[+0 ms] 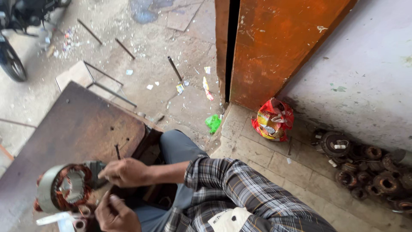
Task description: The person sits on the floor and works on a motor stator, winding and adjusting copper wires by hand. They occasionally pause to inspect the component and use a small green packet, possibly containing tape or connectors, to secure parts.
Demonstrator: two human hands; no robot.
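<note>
Head view, looking down: a motor stator (66,187) with copper windings stands on edge at the near corner of a dark brown desk (64,133). The right hand (124,172), fingers curled, pinches its upper rim. The left hand (113,212), loosely curled just below the stator, holds something I cannot tell. More wound coils (373,176) are piled on the floor by the wall.

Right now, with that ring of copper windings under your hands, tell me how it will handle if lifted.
The ring of copper windings looks like solid metal packed with wire, so probably heavy for its size and stiff. Its round outside suggests it could roll on the brown table. The right hand grips its edge; the exposed wire may snag.
</note>
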